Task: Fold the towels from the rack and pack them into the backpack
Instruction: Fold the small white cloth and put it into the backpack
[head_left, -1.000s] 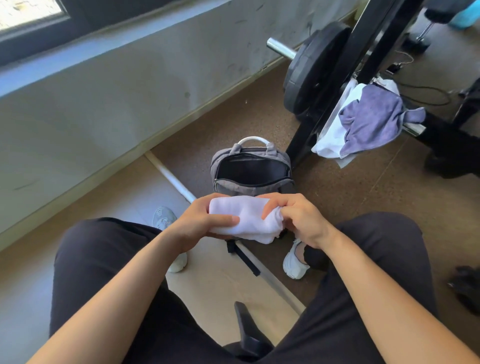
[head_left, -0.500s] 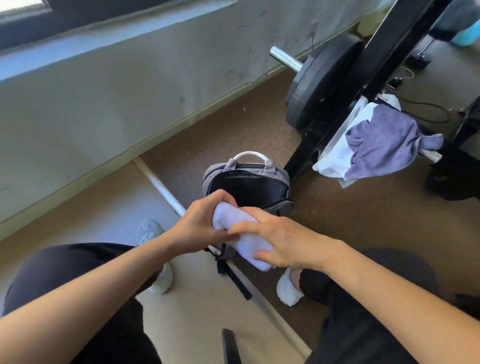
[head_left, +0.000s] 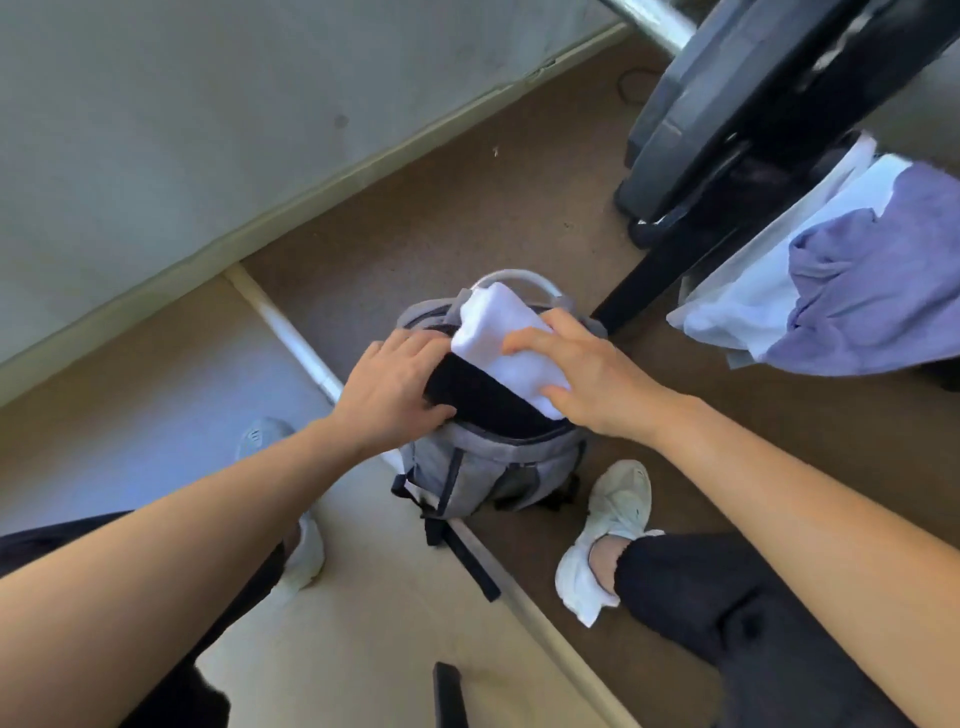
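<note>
Right hand (head_left: 587, 374) tight around white towel (head_left: 504, 332), left hand (head_left: 389, 384) around backpack (head_left: 488, 467) rim, its dark interior indistinct.

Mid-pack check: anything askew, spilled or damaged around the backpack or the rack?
Nothing spilled or damaged. The folded towel, held by the right hand, sits tilted, mostly out of the backpack, whose mouth the left hand grips open. On the rack, a purple towel lies bunched over a white towel, unfolded.

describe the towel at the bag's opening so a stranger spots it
The grey backpack stands on the floor between the person's feet. At its open top the right hand holds a white towel. Unlike the purple towel and white cloth draped on the rack, it is folded compact.
</note>
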